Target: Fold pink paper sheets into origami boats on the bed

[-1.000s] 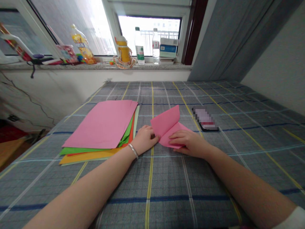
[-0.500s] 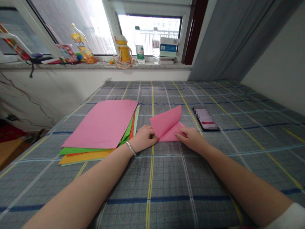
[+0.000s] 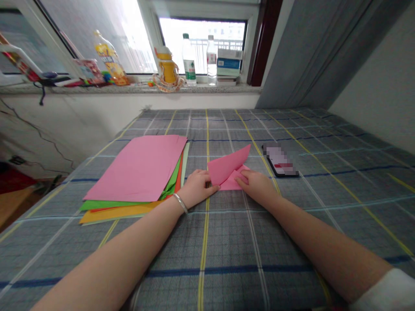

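Both forearms reach forward from the lower corners, converging. The left forearm (image 3: pixel 119 250) runs straight into the left wrist (image 3: pixel 179 202); the left hand (image 3: pixel 197 188) curls its fingers, thumb (image 3: pixel 212 190) extended rightward, a small gap between thumb and index finger. The right forearm (image 3: pixel 327 242) angles inward, and the right hand (image 3: pixel 259 185) pinches, thumb and index finger close together.

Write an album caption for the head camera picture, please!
Left hand and right hand hold folded pink paper beside a colourful paper stack.
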A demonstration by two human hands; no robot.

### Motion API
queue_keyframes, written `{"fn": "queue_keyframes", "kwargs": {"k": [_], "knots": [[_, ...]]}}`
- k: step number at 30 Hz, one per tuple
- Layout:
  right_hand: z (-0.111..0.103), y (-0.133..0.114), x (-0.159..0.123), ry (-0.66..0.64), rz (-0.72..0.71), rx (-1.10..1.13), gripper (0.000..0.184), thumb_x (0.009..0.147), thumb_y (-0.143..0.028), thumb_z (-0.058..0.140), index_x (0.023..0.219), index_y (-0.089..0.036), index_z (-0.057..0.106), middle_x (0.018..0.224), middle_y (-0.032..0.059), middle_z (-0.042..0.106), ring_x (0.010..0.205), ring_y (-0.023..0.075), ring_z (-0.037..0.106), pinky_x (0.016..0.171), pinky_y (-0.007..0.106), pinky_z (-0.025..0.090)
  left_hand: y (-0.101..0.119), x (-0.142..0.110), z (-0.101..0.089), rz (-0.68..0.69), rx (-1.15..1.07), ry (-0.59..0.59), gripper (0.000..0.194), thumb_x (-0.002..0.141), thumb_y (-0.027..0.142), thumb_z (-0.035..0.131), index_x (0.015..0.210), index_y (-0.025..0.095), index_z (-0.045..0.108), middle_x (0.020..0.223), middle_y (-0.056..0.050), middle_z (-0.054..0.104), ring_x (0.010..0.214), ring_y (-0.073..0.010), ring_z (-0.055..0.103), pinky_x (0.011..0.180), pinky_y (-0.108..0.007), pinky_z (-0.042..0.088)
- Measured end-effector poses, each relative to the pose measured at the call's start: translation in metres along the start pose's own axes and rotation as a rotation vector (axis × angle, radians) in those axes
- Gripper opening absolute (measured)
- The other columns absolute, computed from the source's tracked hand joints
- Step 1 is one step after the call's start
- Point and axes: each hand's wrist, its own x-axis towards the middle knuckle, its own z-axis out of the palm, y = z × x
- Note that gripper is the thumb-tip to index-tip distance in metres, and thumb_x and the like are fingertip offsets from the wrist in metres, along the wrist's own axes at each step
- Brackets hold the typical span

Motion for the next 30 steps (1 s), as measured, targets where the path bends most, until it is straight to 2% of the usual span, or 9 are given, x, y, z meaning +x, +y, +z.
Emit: {"fn": "queue_keyframes", "kwargs": {"k": [6,12,17,19,22,26,30], "knots": [[0.001,0.001,0.001,0.02,0.019,-0.059,0.036,0.093,-0.045,0.04,0.085,-0.02,0.065,0.085,0.0051,0.071,0.073,0.0188,0.061,0.058,0.029,0.028,0.0,0.001,0.003,-0.01,0.07,-0.013,0.017,0.082,0.034,0.062,0.077,0.018,0.066,0.084,-0.006,0.067,0.087,-0.0225,0.058,0.084,-0.036,0.042],[0.003,0.002,0.004,0.03,0.026,-0.077,0.035,0.092,-0.045,0.044,0.075,-0.02,0.062,0.078,0.0046,0.07,0.07,0.0182,0.06,0.059,0.03,0.026,0.006,0.0,0.009,-0.136,0.127,0.062,0.021,0.079,0.037,0.064,0.068,0.018,0.063,0.081,-0.006,0.063,0.082,-0.0228,0.055,0.078,-0.036,0.043],[0.004,0.002,0.006,0.024,0.052,-0.093,0.037,0.092,-0.047,0.043,0.076,-0.019,0.062,0.079,0.0057,0.07,0.071,0.019,0.06,0.059,0.03,0.027,0.013,0.0,0.013,-0.176,0.179,0.103,0.031,0.081,0.049,0.06,0.088,0.019,0.067,0.094,-0.01,0.064,0.091,-0.0285,0.053,0.08,-0.041,0.043],[0.004,0.002,0.007,0.011,0.065,-0.097,0.037,0.092,-0.047,0.043,0.076,-0.02,0.062,0.079,0.0061,0.07,0.07,0.0193,0.061,0.059,0.03,0.027,0.015,0.0,0.013,-0.188,0.196,0.103,0.033,0.082,0.048,0.06,0.094,0.018,0.066,0.097,-0.011,0.064,0.092,-0.0293,0.053,0.08,-0.042,0.043],[0.004,0.002,0.008,-0.001,0.083,-0.106,0.037,0.091,-0.048,0.043,0.075,-0.02,0.062,0.078,0.0062,0.07,0.07,0.0198,0.061,0.058,0.03,0.027,0.016,0.0,0.014,-0.204,0.217,0.102,0.03,0.081,0.044,0.061,0.094,0.018,0.065,0.094,-0.01,0.063,0.092,-0.029,0.053,0.077,-0.04,0.043],[0.004,0.001,0.009,-0.008,0.089,-0.12,0.036,0.091,-0.047,0.044,0.072,-0.02,0.06,0.077,0.006,0.07,0.069,0.02,0.061,0.057,0.03,0.025,0.01,0.0,0.012,-0.162,0.176,0.074,0.02,0.08,0.037,0.061,0.087,0.019,0.063,0.09,-0.009,0.063,0.088,-0.0269,0.054,0.08,-0.04,0.043],[0.003,0.0,0.008,-0.02,0.105,-0.113,0.037,0.091,-0.048,0.043,0.075,-0.02,0.062,0.077,0.0061,0.07,0.068,0.0201,0.061,0.056,0.03,0.025,-0.001,0.0,0.002,-0.036,0.067,-0.007,0.01,0.076,0.024,0.061,0.085,0.018,0.062,0.094,-0.008,0.064,0.092,-0.0249,0.056,0.087,-0.038,0.042]]}}
